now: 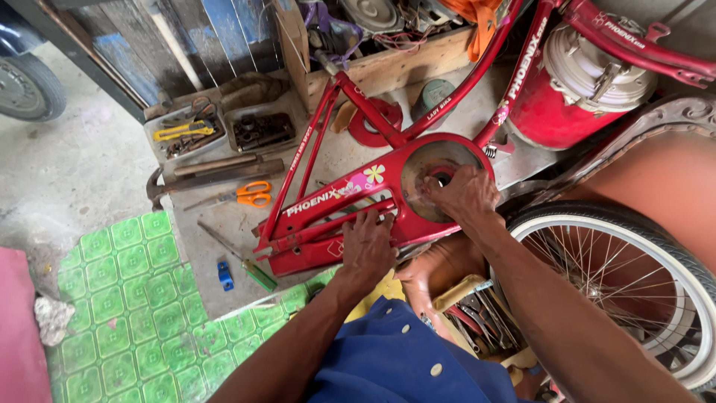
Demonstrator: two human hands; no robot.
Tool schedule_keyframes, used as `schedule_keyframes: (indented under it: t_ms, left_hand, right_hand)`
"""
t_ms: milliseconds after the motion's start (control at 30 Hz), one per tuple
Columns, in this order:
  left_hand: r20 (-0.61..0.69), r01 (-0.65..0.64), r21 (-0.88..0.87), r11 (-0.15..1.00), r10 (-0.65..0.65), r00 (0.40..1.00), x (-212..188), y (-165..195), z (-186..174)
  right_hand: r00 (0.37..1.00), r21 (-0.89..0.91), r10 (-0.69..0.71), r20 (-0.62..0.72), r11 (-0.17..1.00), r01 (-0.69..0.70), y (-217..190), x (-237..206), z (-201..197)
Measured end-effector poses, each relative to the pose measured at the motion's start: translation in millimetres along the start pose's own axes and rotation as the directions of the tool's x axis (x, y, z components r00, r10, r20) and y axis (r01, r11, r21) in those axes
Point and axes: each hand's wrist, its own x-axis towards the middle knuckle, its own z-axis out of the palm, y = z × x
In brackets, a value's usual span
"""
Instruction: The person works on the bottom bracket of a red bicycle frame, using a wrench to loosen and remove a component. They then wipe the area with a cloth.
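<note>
Concrete workshop floor, centre frame: one red metal bicycle frame with chain guard lies flat — left hand pressed open on the guard, right hand with fingers curled at its round opening. One orange-handled scissors, one hammer and two tool trays lie upper left; one spoked wheel crowds lower right.

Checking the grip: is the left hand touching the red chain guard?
Touching. The head view shows the left hand pressed flat on the red chain guard, its fingers lying on the metal.
</note>
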Motion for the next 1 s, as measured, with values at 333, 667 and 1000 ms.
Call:
schedule_keyframes:
  t_ms: [333,667,1000]
  left_hand:
    - [0.029,-0.094,0.065,0.993,0.092,0.995,13,-17,0]
    - [0.178,-0.206,0.099,0.974,0.186,0.966,21,-36,-12]
    - [0.182,-0.232,0.094,0.968,0.212,0.960,28,-43,-15]
  right_hand:
    - [0.983,0.093,0.114,-0.147,0.991,-0.101,-20,-2,25]
    - [0.976,-0.042,0.049,-0.214,0.997,-0.059,-25,2,45]
    - [0.998,-0.115,-0.067,0.017,0.991,0.068,-26,-1,26]
